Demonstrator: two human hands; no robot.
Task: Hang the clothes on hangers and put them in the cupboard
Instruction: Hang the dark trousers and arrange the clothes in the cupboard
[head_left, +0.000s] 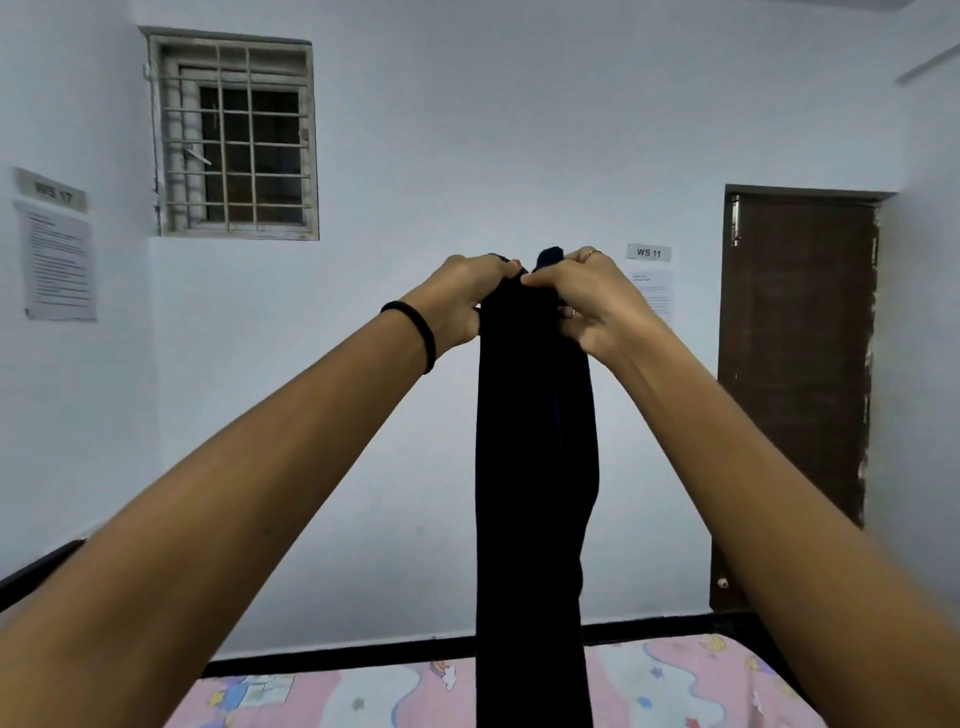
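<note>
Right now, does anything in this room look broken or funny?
Yes. The brown door has ragged, chipped-looking paint down its right edge. Nothing is spilled. The dark garment hangs straight from the left hand and right hand, above the bed.

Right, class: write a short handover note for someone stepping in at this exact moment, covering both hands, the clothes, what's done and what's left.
Left hand: shut on the top of the dark garment.
Right hand: shut on the same top edge, close beside the left.
Garment: held up at arm's length, hanging straight down in a narrow fold over the bed.
Done: garment picked up and folded lengthwise, it seems.
Left: no hanger or cupboard in view; put it on a hanger, then hang it in the cupboard.
</note>
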